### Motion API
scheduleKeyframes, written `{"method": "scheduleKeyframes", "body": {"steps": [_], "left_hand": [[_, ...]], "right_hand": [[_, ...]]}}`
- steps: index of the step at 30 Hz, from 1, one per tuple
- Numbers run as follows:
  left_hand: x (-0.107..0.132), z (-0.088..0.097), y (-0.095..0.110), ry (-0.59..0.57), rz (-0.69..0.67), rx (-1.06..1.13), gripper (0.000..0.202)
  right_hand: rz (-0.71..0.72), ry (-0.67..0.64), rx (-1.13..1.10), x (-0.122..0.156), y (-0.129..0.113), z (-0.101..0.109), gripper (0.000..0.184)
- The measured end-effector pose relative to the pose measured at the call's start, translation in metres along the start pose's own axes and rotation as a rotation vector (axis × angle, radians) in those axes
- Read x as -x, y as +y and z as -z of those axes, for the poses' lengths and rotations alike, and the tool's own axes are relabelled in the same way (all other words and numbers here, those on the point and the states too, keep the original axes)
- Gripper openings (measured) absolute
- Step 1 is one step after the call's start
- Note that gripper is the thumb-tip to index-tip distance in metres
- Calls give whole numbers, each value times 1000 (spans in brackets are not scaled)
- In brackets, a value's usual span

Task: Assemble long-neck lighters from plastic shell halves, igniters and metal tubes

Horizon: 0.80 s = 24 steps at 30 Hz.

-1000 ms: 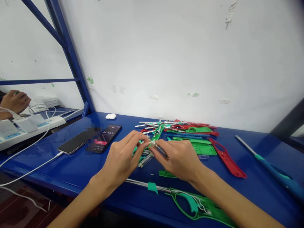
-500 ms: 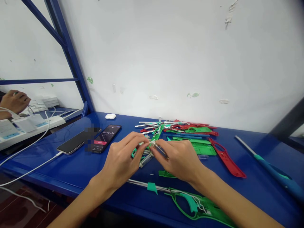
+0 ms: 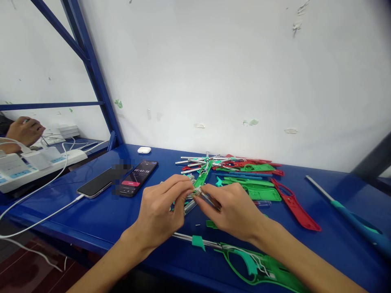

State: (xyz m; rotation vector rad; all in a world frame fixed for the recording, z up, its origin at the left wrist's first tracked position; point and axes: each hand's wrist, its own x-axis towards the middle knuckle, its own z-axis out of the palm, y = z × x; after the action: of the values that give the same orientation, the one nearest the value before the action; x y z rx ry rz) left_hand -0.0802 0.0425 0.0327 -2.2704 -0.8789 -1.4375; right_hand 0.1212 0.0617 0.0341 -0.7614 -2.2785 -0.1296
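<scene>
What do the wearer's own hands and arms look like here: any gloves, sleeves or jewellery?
The left hand and right hand are both ungloved. The left forearm and right forearm are bare down to the picture's edge, so no sleeve shows. No watch, bracelet or ring is visible, though some fingers are partly hidden.

Left hand [image 3: 165, 207] and right hand [image 3: 236, 209] (both pinching) nearly meet, forearms [image 3: 299, 258] angled inward.

You're getting bare counter [image 3: 119, 217] left of your left hand [image 3: 165, 203], but the green casing [image 3: 276, 266] is lying below your right forearm [image 3: 293, 251], and metal rods [image 3: 195, 162] are crowding the space beyond.
</scene>
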Motion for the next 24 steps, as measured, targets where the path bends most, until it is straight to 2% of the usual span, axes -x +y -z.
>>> {"method": "scheduleKeyframes", "body": {"steps": [7, 11, 14, 18, 20, 21, 22, 24], "left_hand": [[-1, 1, 4, 39, 22, 33, 19], [-3, 1, 3, 29, 29, 35, 20], [-7, 3, 3, 23, 40, 62, 18], [-6, 12, 6, 8, 143, -16, 11], [-1, 16, 7, 19, 199, -76, 13], [1, 17, 7, -13, 200, -69, 15], [3, 17, 8, -64, 172, -52, 15], [4, 15, 11, -221, 23, 22, 20]], "right_hand": [[8, -12, -45, 2, -7, 1, 37], [29, 1, 27, 2, -6, -2, 38], [13, 1, 116, -3, -5, 3, 39], [-100, -28, 203, 0, -4, 36, 37], [-255, -43, 178, 17, -5, 59, 28], [-301, -53, 138, 30, -6, 70, 22], [-357, -48, 93, 45, -8, 79, 19], [-458, 26, 25, 81, -15, 91, 18]]}}
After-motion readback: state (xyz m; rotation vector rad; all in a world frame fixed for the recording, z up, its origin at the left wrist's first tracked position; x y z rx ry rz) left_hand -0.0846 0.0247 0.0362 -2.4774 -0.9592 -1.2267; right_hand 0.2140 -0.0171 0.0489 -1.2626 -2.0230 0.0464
